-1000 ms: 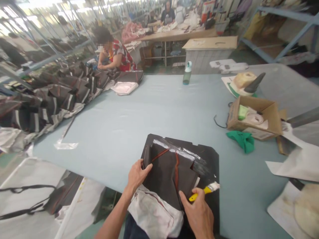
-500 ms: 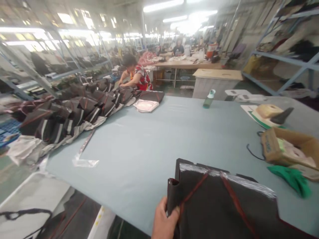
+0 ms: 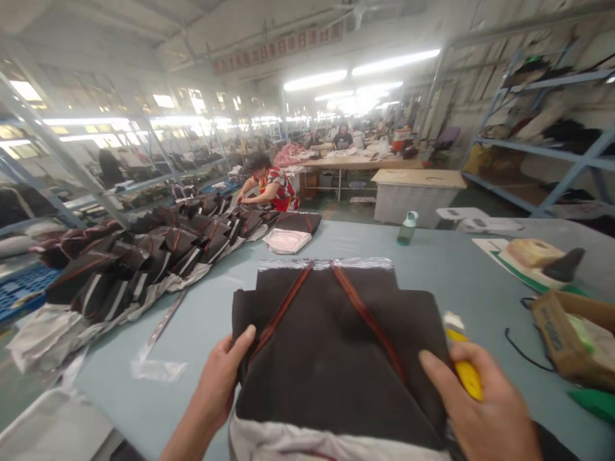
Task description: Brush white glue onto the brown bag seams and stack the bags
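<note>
The person holds a dark fabric piece up in front of the body, above the near side of the blue table, its front face turned to the camera. The left hand is closed on its left edge, thumb flat on the front; the fingers go behind, where their grip cannot be seen. The right hand does double duty: its thumb presses the front near the right edge, while its curled fingers hold a yellow brush with the bristles up and away from the piece. That angle probably spares the fabric a stray smear and saves setting the brush down.

Holding the piece at opposite sides seems meant to spread it flat between the hands, so that the two red-brown strips show without folds. The top edge bears a whitish, shiny band, and neither hand touches it, perhaps because the coating is wet. Pale cloth hangs at the bottom.

Similar pieces stand in an overlapping pile along the table's left side, likely packed so to save room; a co-worker bends over its far end. The bottle stands toward the far edge and the cardboard box lies to the right, both apart from the hands, presumably to leave the middle for working
</note>
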`<move>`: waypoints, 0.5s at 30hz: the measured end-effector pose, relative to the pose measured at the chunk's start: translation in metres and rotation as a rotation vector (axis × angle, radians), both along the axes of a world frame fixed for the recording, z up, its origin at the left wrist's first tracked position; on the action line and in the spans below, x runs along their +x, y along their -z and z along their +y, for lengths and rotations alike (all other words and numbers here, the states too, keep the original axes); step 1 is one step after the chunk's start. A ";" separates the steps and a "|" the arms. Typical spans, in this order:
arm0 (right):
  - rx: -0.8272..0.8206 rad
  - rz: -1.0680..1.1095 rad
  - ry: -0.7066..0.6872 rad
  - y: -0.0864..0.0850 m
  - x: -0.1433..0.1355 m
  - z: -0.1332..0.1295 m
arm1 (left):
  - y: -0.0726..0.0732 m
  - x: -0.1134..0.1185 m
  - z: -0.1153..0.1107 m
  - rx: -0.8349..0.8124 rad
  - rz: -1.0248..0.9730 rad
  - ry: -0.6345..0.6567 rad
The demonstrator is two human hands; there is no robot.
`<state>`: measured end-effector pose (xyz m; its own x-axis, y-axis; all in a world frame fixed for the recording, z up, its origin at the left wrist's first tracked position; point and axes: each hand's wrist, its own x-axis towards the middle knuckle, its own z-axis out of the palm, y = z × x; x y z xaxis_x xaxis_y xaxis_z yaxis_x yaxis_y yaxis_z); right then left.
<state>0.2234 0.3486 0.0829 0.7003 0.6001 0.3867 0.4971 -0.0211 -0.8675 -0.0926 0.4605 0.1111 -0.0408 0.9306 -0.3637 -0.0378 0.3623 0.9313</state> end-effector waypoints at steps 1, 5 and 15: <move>-0.014 0.042 -0.013 -0.002 -0.008 0.023 | -0.002 -0.008 0.022 -0.008 -0.011 -0.026; -0.067 0.209 -0.063 0.010 -0.053 0.108 | 0.011 -0.037 0.104 0.013 -0.034 -0.059; -0.136 0.161 -0.033 0.088 -0.131 0.235 | 0.099 -0.097 0.234 0.068 -0.040 -0.046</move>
